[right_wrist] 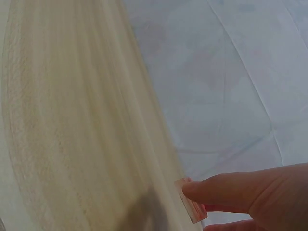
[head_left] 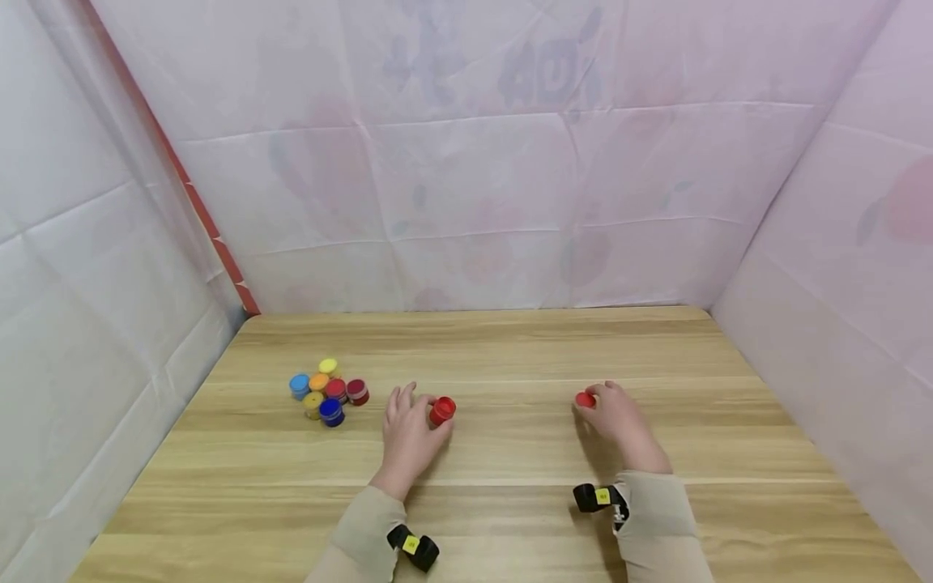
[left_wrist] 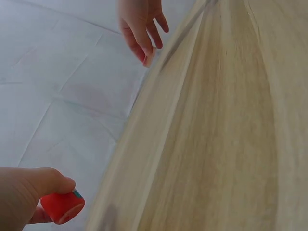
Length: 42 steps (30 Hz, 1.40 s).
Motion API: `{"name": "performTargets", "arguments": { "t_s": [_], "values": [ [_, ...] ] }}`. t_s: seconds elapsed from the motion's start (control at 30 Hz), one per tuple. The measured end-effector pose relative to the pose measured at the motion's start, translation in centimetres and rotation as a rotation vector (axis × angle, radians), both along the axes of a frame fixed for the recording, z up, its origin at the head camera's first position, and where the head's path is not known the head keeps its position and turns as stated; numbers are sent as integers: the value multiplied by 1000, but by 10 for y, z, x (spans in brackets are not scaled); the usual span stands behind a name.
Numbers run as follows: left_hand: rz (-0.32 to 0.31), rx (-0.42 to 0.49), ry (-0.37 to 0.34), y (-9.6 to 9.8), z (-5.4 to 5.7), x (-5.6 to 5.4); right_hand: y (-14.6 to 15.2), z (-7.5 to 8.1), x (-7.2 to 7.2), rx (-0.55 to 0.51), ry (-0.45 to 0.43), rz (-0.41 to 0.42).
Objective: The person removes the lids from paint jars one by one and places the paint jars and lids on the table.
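My left hand (head_left: 408, 441) pinches a small red paint pot (head_left: 442, 410) between thumb and fingers, over the middle of the table. Its round top faces up toward the head camera. In the left wrist view the pot (left_wrist: 62, 207) shows a red body with a bit of teal at its edge. Well to the right, my right hand (head_left: 615, 417) pinches a small red lid (head_left: 585, 400) by its rim. The right wrist view shows this lid (right_wrist: 191, 201) edge-on, thin and partly see-through, with the thumb against it.
Left of my left hand, several small paint pots stand close together, among them a dark blue pot (head_left: 331, 412), a light blue pot (head_left: 300, 386) and a dark red pot (head_left: 357, 392). The wooden table (head_left: 510, 348) meets cloth walls (head_left: 466, 186) at its back and sides.
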<state>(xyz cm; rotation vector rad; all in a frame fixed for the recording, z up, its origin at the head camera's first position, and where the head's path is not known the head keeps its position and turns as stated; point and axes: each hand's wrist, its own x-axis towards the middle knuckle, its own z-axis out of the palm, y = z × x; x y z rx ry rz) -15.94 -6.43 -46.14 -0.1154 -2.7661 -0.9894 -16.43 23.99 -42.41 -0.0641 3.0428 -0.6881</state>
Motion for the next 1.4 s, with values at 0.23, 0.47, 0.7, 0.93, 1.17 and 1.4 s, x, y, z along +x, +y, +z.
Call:
{"name": "performTargets", "arguments": {
  "t_s": [0.23, 0.47, 0.7, 0.93, 1.17, 1.4],
  "values": [
    [30, -11, -28, -2, -5, -5, -2, -4, -3, 7, -41, -14],
    [55, -25, -32, -2, -10, -7, -1, -7, -5, 10, -96, -38],
    [48, -63, -30, -3, -9, -15, 0, -12, -7, 7, -104, -44],
    [48, -130, -50, -6, -8, -28, -2, -13, -11, 6, -92, -22],
    [51, -187, -76, -3, -8, -34, -2, -14, -11, 11, -85, -10],
    [19, -234, -80, 1, -4, -38, 1, -6, -9, -6, -108, 15]
  ]
}}
